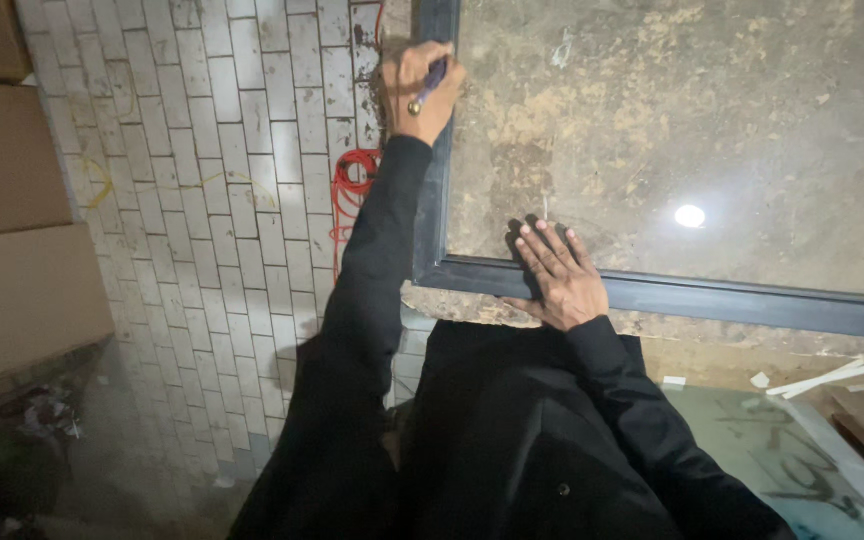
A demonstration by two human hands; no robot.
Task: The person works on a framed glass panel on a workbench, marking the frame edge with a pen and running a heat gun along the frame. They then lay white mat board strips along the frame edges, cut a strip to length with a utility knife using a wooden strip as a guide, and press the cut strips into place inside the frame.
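Note:
My left hand (417, 90) is stretched out to the far left side of a dark metal frame (692, 297) and grips a small tool with a purple handle and a brass-coloured end (430, 82), held against the frame's edge. My right hand (557, 275) lies flat, fingers spread, on the frame's near rail and on the glass pane (692, 130) it holds. The pane is dusty and reflects a round light. Both arms are in black sleeves.
White brick-pattern tiling (212, 200) runs along the left, with a red cable (352, 190) beside the frame. Cardboard boxes (12, 230) stand at the far left. White strips and board scraps (832, 385) lie at lower right.

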